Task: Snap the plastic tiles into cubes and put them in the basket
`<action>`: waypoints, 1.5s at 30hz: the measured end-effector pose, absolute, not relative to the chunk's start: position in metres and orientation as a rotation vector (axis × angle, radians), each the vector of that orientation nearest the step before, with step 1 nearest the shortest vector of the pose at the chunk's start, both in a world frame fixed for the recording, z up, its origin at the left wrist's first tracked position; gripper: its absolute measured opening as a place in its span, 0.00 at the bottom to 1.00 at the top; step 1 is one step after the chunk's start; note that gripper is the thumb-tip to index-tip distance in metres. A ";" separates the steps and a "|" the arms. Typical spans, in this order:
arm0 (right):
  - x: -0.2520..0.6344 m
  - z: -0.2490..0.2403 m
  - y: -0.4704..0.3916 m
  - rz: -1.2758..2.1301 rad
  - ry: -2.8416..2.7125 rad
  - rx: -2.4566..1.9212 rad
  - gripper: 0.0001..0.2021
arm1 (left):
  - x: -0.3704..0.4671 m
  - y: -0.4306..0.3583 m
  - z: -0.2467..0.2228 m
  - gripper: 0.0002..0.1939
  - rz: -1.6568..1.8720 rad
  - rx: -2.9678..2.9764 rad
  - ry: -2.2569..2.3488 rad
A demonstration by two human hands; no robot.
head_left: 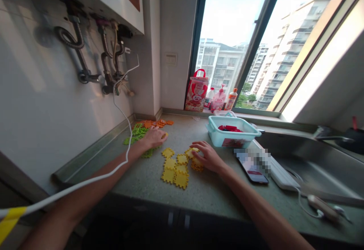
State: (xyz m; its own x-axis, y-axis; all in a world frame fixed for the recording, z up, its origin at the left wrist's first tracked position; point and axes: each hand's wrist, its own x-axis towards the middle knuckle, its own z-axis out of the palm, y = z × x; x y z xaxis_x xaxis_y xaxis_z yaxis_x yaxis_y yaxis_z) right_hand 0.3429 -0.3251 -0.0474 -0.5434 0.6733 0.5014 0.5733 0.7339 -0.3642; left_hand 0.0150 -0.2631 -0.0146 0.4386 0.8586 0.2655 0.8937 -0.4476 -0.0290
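Observation:
Flat yellow interlocking tiles with toothed edges lie in front of me, several of them in a joined block (175,171). My left hand (154,137) reaches to the back left, its fingers closed on a yellow tile (165,135) that is partly hidden. Beneath and beside that hand are green tiles (138,131), with orange tiles (150,123) behind them. To the right of the block, my right hand (209,156) rests with fingers stretched out over more yellow tiles (196,165), touching them.
A light blue tub (237,143) with red pieces (229,128) stands at the back right. Near it are a phone (253,168), a white power strip (280,170) and the sink (338,159). A white cable (129,136) hangs across my left forearm. Bottles (218,100) line the windowsill.

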 end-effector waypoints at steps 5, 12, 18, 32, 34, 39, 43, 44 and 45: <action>0.355 -0.045 -0.316 0.181 -2.281 -0.996 0.15 | 0.037 -0.256 -0.016 0.20 -0.456 -2.809 -1.308; 0.367 -0.067 -0.286 0.168 -2.390 -1.079 0.28 | 0.015 -0.260 -0.014 0.15 -0.565 -3.017 -1.006; 0.381 -0.068 -0.282 0.182 -2.330 -1.176 0.15 | 0.010 -0.267 -0.009 0.07 -0.524 -3.228 -0.906; 0.383 -0.062 -0.288 0.260 -2.329 -1.087 0.12 | 0.014 -0.262 -0.020 0.17 -0.546 -2.867 -1.044; 0.379 -0.061 -0.290 0.277 -2.318 -1.070 0.12 | 0.019 -0.263 -0.023 0.16 -0.602 -2.859 -1.011; 0.365 -0.056 -0.298 0.264 -2.290 -1.035 0.13 | 0.033 -0.266 -0.029 0.14 -0.637 -2.931 -0.813; 0.362 -0.051 -0.301 0.229 -2.261 -1.025 0.14 | 0.040 -0.265 -0.034 0.15 -0.559 -2.979 -0.706; 0.363 -0.050 -0.301 0.220 -2.254 -1.022 0.14 | 0.041 -0.265 -0.036 0.15 -0.555 -2.981 -0.709; 0.363 -0.048 -0.302 0.210 -2.247 -1.021 0.14 | 0.042 -0.264 -0.037 0.15 -0.557 -2.981 -0.719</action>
State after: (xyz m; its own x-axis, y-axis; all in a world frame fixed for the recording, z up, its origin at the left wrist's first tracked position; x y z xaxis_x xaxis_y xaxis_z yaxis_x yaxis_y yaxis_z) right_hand 0.3635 -0.3016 -0.0480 -0.4831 0.7208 0.4970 0.6162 0.6832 -0.3918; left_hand 0.0421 -0.2644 -0.0372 0.8298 0.4366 0.3475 0.4457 -0.8933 0.0581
